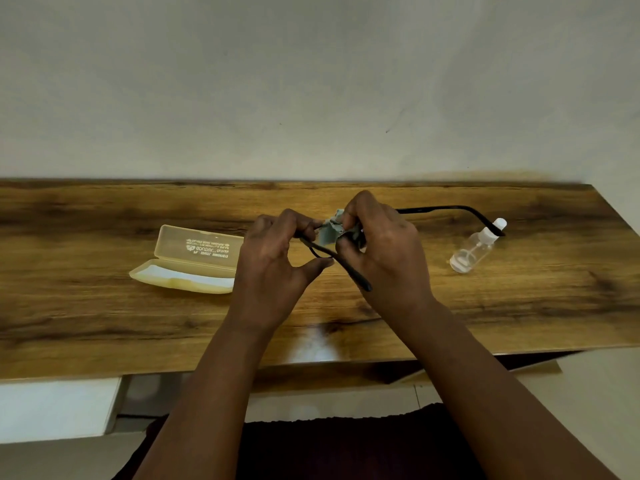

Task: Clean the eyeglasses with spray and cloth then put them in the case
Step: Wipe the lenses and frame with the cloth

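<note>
Black-framed eyeglasses [446,209] are held above the middle of the wooden table [104,313], temples unfolded. One temple points right toward the bottle, the other slants down toward me. My left hand [273,265] grips the frame at its left side. My right hand [384,251] pinches a small grey-blue cloth [329,230] against the frame; the lenses are hidden behind my fingers. A cream eyeglass case [194,258] lies open to the left of my hands. A small clear spray bottle [476,247] with a white cap lies on its side at the right.
The table stands against a pale wall [311,81]. Its right end shows near the bottle, and its front edge runs just in front of my forearms. A white surface [55,407] sits below the table at the lower left.
</note>
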